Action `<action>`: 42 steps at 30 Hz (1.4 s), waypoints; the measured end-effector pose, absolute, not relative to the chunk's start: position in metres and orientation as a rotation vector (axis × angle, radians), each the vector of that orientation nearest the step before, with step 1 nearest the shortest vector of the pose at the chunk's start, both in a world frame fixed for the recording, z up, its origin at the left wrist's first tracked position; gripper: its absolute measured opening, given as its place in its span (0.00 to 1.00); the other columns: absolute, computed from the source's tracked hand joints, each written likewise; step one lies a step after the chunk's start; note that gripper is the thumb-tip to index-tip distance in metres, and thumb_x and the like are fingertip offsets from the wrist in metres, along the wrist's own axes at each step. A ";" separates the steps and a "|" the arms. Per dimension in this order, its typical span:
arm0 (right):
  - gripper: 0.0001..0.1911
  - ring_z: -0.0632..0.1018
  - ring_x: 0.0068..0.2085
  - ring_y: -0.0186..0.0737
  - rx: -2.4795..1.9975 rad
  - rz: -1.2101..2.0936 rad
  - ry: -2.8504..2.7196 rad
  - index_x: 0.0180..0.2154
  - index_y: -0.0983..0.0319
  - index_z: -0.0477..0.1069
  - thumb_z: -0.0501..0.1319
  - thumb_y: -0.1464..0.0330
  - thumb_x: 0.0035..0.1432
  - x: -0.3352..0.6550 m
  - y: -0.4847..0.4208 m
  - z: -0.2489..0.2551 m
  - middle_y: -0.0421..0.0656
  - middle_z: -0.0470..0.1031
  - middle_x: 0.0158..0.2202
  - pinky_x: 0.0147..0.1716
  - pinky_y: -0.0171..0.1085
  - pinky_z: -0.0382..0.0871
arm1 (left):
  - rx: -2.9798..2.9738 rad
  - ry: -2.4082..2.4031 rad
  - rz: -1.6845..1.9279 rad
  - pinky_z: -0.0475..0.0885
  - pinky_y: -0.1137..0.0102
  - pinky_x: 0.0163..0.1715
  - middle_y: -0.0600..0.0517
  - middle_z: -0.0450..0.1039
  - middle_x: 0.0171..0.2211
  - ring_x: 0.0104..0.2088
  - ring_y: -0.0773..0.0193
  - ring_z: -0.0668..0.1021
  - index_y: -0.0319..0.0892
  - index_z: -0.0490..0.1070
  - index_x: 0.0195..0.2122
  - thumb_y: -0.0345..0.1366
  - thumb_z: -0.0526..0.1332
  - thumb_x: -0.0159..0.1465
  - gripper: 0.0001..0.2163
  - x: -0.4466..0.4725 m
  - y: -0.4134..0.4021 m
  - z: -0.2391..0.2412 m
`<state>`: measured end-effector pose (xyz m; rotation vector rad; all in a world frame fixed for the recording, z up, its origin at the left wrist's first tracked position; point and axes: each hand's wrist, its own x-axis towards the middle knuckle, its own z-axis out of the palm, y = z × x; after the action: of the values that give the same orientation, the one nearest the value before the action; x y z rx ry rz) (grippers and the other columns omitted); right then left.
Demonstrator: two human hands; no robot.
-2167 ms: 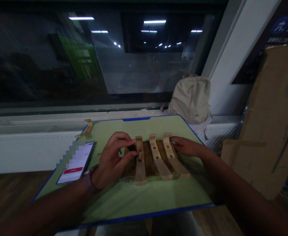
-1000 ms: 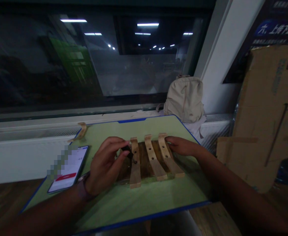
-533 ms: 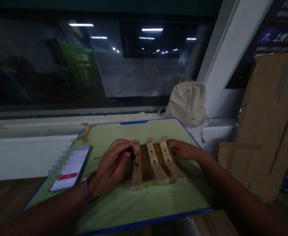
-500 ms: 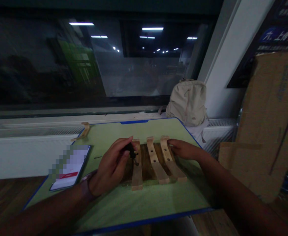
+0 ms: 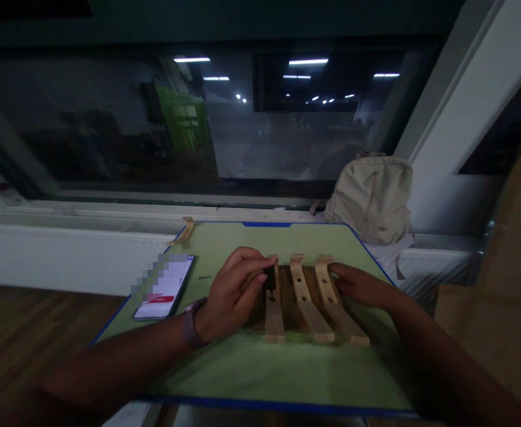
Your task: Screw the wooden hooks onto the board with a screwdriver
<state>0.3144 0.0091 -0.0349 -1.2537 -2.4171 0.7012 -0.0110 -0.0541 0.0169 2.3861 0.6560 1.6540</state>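
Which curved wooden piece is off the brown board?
The curved piece at the table's far left corner, beyond the phone. The other three lie side by side across the brown board.

Dim light, lamps (image 5: 308, 61) glaring in window (image 5: 260, 151), perhaps slight blur

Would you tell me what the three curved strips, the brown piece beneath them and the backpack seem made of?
Curved strips: apparently smooth wood, judging by their tan tone and cut ends. Brown piece: possibly varnished wood or plastic; its dark, slightly shiny surface leaves that open. Backpack: probably matte fabric, given its soft creases and seams.
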 end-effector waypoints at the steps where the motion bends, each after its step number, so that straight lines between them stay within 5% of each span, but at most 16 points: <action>1: 0.19 0.80 0.54 0.54 -1.242 0.714 -2.425 0.50 0.61 0.77 0.53 0.64 0.65 0.315 0.009 -0.035 0.51 0.81 0.52 0.56 0.51 0.73 | 2.387 0.663 1.649 0.75 0.69 0.41 0.49 0.70 0.42 0.43 0.64 0.76 0.48 0.72 0.55 0.26 0.57 0.70 0.16 -0.011 -0.054 0.016; 8: 0.20 0.80 0.55 0.55 -1.215 0.762 -2.415 0.51 0.61 0.77 0.54 0.62 0.65 0.314 0.009 -0.032 0.52 0.80 0.55 0.58 0.52 0.72 | 2.277 0.504 1.706 0.76 0.67 0.40 0.50 0.73 0.41 0.41 0.63 0.79 0.46 0.73 0.48 0.33 0.68 0.65 0.11 -0.013 -0.052 0.014; 16: 0.20 0.79 0.55 0.55 -1.252 0.721 -2.431 0.51 0.61 0.77 0.53 0.63 0.65 0.315 0.009 -0.032 0.52 0.80 0.54 0.58 0.52 0.72 | 2.318 0.628 1.541 0.77 0.63 0.50 0.46 0.80 0.48 0.50 0.61 0.81 0.46 0.68 0.61 0.26 0.53 0.71 0.19 -0.011 -0.056 0.014; 23: 0.20 0.79 0.56 0.54 -1.197 0.790 -2.401 0.52 0.59 0.78 0.54 0.63 0.65 0.314 0.010 -0.034 0.49 0.80 0.55 0.59 0.53 0.71 | 2.361 0.629 1.639 0.78 0.68 0.43 0.49 0.74 0.41 0.42 0.63 0.79 0.47 0.76 0.49 0.32 0.66 0.66 0.11 -0.013 -0.061 0.019; 30: 0.21 0.78 0.57 0.56 -1.219 0.789 -2.398 0.52 0.61 0.77 0.53 0.63 0.63 0.313 0.010 -0.032 0.51 0.79 0.56 0.60 0.54 0.70 | 2.444 0.581 1.449 0.78 0.65 0.48 0.45 0.80 0.46 0.48 0.61 0.81 0.44 0.74 0.56 0.26 0.54 0.71 0.16 -0.018 -0.050 0.031; 35: 0.22 0.80 0.55 0.57 -1.223 0.808 -2.413 0.51 0.62 0.78 0.54 0.61 0.63 0.310 0.006 -0.025 0.53 0.79 0.56 0.59 0.54 0.71 | 2.446 0.520 1.268 0.78 0.65 0.49 0.45 0.80 0.45 0.47 0.61 0.82 0.43 0.79 0.49 0.30 0.61 0.69 0.10 -0.034 -0.028 0.052; 39: 0.21 0.78 0.58 0.58 -1.225 0.792 -2.396 0.53 0.62 0.77 0.55 0.61 0.64 0.311 0.007 -0.027 0.53 0.78 0.58 0.61 0.54 0.69 | 2.360 0.535 1.403 0.78 0.72 0.40 0.49 0.79 0.36 0.38 0.66 0.81 0.44 0.82 0.38 0.30 0.68 0.64 0.03 -0.034 -0.026 0.052; 42: 0.21 0.77 0.58 0.57 -1.209 0.773 -2.422 0.53 0.63 0.76 0.55 0.62 0.65 0.314 0.011 -0.032 0.53 0.78 0.58 0.61 0.54 0.69 | 2.230 0.538 1.471 0.78 0.72 0.40 0.50 0.82 0.39 0.39 0.66 0.82 0.46 0.80 0.47 0.29 0.67 0.65 0.10 -0.028 -0.032 0.042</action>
<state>0.3141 0.0106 -0.0319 -1.2094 -2.4218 0.7725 -0.0278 -0.0320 0.0424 2.2302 0.5382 1.4712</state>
